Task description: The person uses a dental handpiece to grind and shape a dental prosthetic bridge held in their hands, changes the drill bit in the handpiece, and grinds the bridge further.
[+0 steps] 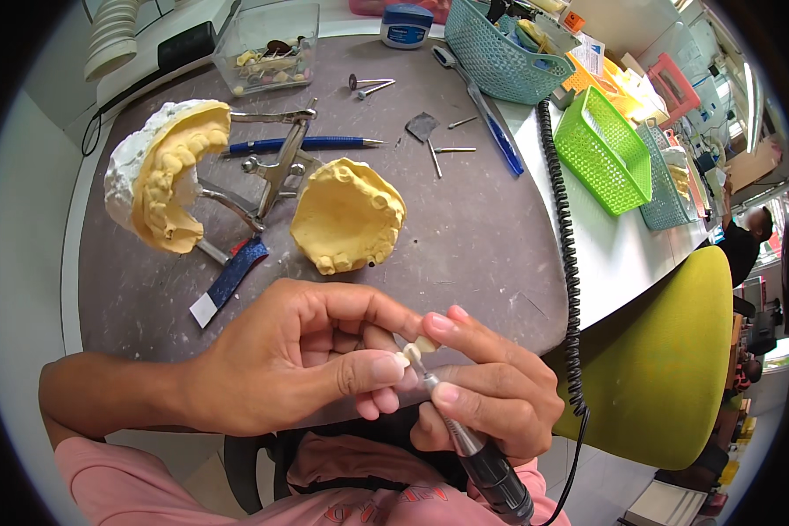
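Fingers of the left hand (pixel 298 359) pinch a small pale piece (pixel 425 344) over the near part of the tabletop (pixel 491 263), partly hiding it; whether the tip of the drill (pixel 489 473), gripped by the right hand's (pixel 495 377) fingers, touches it is unclear. The tabletop is grey-brown, scuffed, specked white. A green chair (pixel 657 368) stands right; a person (pixel 743 245) beyond is indistinct.

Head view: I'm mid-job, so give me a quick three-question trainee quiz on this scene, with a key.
1. Which hand holds the handpiece?
2. True or false: the pen lies left of the toothbrush.
3. The cast just right of the articulator is: A blue, B yellow, C pink.

Key: 1. The right hand. 2. True. 3. B.
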Demonstrator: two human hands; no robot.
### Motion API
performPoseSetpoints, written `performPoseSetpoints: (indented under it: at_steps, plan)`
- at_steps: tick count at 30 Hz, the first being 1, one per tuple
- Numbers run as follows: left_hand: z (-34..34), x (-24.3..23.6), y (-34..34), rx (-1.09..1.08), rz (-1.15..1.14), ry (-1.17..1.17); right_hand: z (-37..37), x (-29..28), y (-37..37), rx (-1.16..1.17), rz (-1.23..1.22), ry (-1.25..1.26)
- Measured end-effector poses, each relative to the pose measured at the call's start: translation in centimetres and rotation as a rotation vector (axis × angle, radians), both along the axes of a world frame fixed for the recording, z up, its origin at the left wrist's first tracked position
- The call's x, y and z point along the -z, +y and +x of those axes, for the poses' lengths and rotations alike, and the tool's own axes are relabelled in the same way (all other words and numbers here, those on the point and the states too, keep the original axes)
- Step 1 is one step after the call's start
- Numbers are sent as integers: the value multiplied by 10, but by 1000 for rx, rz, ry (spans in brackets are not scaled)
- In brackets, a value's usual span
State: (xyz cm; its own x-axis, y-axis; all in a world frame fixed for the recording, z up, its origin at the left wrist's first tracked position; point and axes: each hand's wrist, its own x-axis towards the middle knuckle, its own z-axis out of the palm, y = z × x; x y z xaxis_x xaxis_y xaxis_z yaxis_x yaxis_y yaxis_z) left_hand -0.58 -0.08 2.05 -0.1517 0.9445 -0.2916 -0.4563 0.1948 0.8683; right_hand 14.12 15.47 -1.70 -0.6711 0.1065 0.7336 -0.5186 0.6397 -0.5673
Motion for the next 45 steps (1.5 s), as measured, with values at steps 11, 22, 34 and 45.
performPoseSetpoints:
  at_steps: [11,22,34,45]
  plan:
    - [-2,1,1,18,9,-8,0,2,3,-14,30,15]
    - [-2,1,1,15,16,-20,-1,2,2,-4,-3,19]
    - [-3,1,1,14,14,-16,-2,1,1,-4,24,33]
    - [-3,2,2,22,17,-9,-2,2,2,-12,11,28]
